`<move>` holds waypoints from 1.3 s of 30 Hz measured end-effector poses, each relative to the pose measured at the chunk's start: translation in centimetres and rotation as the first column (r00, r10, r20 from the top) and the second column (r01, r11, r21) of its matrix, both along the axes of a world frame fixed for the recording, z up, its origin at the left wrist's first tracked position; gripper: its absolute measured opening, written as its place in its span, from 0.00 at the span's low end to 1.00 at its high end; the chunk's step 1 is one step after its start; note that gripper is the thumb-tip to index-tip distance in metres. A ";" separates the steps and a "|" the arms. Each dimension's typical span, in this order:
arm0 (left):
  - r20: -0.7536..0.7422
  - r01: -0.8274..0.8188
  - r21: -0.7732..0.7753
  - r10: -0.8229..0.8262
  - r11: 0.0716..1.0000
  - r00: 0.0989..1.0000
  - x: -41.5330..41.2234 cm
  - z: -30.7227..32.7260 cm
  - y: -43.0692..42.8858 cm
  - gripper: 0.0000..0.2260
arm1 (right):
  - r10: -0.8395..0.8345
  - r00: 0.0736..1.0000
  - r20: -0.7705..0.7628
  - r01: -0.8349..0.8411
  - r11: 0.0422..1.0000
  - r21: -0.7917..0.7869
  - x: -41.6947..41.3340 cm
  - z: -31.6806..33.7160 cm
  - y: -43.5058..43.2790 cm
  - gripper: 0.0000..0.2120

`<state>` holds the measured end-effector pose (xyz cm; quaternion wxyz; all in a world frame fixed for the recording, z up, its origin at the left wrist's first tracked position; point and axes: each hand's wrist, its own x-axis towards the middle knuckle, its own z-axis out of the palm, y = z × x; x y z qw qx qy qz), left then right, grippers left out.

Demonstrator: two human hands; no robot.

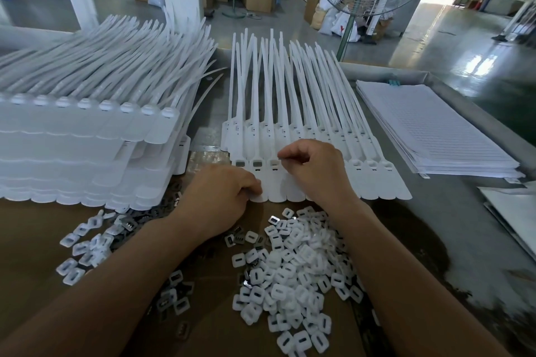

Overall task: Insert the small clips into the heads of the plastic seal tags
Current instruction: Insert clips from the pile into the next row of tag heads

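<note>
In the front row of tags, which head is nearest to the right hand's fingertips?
The third head from the left, just under the right hand's pinch. The two heads left of it show grey clips.

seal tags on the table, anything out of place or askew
Mostly orderly. Two loose tag tails bend out of the left stack across the gap toward the row being filled, off line with the rest. The clips lie in loose heaps, not spilled.
</note>
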<state>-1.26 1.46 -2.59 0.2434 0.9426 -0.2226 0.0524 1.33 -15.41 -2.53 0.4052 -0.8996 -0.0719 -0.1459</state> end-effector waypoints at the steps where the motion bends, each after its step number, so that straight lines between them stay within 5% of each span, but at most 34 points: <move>1: 0.002 -0.001 0.004 0.001 1.000 1.000 0.0 0.0 0.0 0.11 | -0.003 1.000 0.003 0.003 1.000 -0.009 0.0 -0.1 0.0 0.06; 11: 0.013 -0.005 0.011 0.004 1.000 1.000 -0.1 0.0 -0.1 0.12 | -0.011 0.997 -0.071 0.009 0.999 -0.035 0.4 -0.5 0.7 0.08; 28: 0.021 -0.017 0.026 0.017 1.000 1.000 0.1 0.0 -0.1 0.12 | 0.029 0.999 -0.038 -0.042 0.919 -0.392 0.5 -0.5 0.6 0.13; 39: 0.010 -0.011 0.007 0.011 1.000 1.000 0.2 0.0 -0.1 0.11 | 0.107 0.985 -0.136 -0.126 0.982 -0.143 -0.1 1.3 -0.9 0.08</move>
